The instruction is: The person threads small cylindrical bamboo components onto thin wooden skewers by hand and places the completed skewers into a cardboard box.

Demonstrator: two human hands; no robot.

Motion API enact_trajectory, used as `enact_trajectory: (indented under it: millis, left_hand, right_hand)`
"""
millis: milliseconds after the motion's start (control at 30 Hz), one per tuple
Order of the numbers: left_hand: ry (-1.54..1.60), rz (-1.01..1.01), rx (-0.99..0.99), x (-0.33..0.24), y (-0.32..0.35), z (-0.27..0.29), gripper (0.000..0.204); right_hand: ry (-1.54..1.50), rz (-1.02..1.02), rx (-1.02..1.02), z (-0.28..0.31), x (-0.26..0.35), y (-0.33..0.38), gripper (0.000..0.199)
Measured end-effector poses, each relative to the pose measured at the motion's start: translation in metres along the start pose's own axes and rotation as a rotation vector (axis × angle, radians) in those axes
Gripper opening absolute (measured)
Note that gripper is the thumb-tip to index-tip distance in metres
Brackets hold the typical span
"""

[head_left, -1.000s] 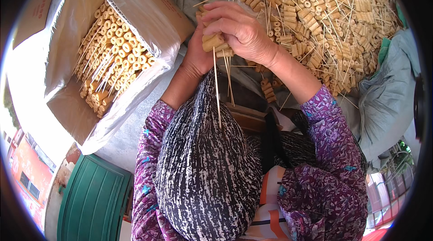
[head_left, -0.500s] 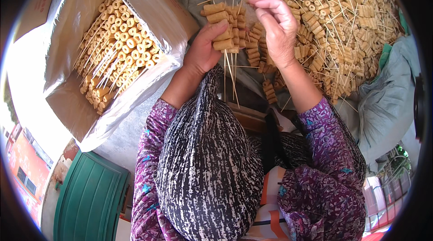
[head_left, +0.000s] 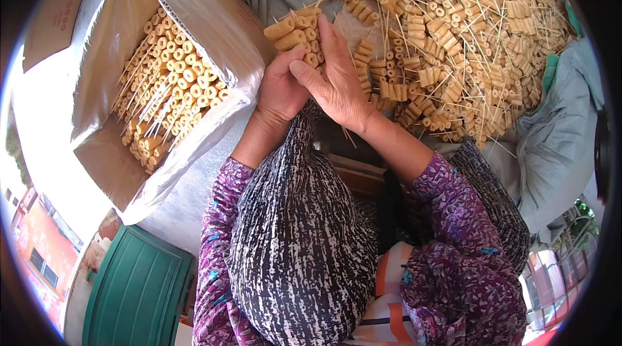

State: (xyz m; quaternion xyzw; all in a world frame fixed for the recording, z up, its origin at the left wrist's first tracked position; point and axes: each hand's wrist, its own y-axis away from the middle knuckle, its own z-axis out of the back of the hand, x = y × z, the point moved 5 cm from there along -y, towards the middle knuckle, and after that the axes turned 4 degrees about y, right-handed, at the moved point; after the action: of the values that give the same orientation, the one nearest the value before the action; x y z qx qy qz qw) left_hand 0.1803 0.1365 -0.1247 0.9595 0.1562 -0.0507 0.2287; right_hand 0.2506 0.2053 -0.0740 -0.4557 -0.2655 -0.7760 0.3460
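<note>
My left hand (head_left: 280, 87) is closed round a bunch of skewers of tan hollow rolls (head_left: 298, 32), in front of my chest. Cupped against the right side of that bunch is my right hand (head_left: 338, 87), its thumb close by the left thumb. The rolls stick up above both hands, while thin stick ends show below the right palm. Much of the bunch is hidden by the palms. Beyond my right hand spreads a large heap of similar skewered rolls (head_left: 453, 41), lying in all directions.
To the left stands a cardboard box (head_left: 103, 164) with a clear plastic liner (head_left: 194, 145), packed with skewered rolls (head_left: 175, 74). Grey-green cloth (head_left: 557, 126) edges the heap on the right. A green ridged panel (head_left: 136, 288) is at lower left.
My right hand has come down and left from above the heap and now presses against the skewers. The bunch has tilted, with its roll ends showing, and shifted slightly left.
</note>
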Motion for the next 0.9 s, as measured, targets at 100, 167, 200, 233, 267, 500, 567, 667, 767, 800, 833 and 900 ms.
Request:
enact_trajectory:
  millis: [100,167,200,233,267,500,567,667,767,800,833,900]
  left_hand:
    - [0.068,0.062,0.065,0.002,0.002,-0.005,0.049]
    - [0.066,0.073,0.077,0.003,0.001,-0.007,0.049]
    - [0.058,0.061,0.073,0.004,0.0,-0.005,0.049]
    - [0.05,0.048,0.07,0.006,-0.001,0.0,0.049]
    - [0.043,0.036,0.065,0.008,-0.002,0.003,0.049]
    - [0.067,0.021,0.025,0.006,0.0,0.015,0.046]
    - [-0.019,-0.008,0.069,0.009,-0.004,0.022,0.047]
    - [-0.074,-0.019,0.087,0.02,-0.012,0.026,0.056]
    - [0.044,-0.016,0.168,0.018,-0.009,0.024,0.072]
    - [0.024,-0.021,0.157,0.015,-0.001,0.024,0.072]
    - [0.315,0.005,0.175,0.008,0.005,0.026,0.073]
    - [-0.378,-0.112,0.235,-0.004,0.018,0.033,0.065]
  right_hand:
    - [0.029,-0.005,-0.07,0.006,0.006,0.004,0.085]
    - [0.043,-0.023,-0.105,0.006,0.003,0.005,0.083]
    - [0.041,-0.036,-0.106,0.006,0.001,0.005,0.085]
    - [0.039,-0.049,-0.106,0.007,-0.002,0.005,0.087]
    - [0.037,-0.063,-0.105,0.007,-0.005,0.005,0.089]
    - [-0.136,-0.127,-0.026,-0.005,-0.021,0.0,0.084]
    - [-0.228,-0.165,-0.002,-0.007,-0.033,0.002,0.083]
    - [-0.584,-0.276,0.102,0.006,-0.008,0.001,0.076]
    - [-0.624,-0.33,0.173,0.021,-0.021,0.001,0.072]
    - [-0.692,-0.459,0.295,0.028,-0.033,0.003,0.074]
    - [-0.754,-0.414,0.298,0.033,-0.029,0.003,0.073]
    - [-0.872,-0.357,0.356,0.036,-0.008,-0.002,0.071]
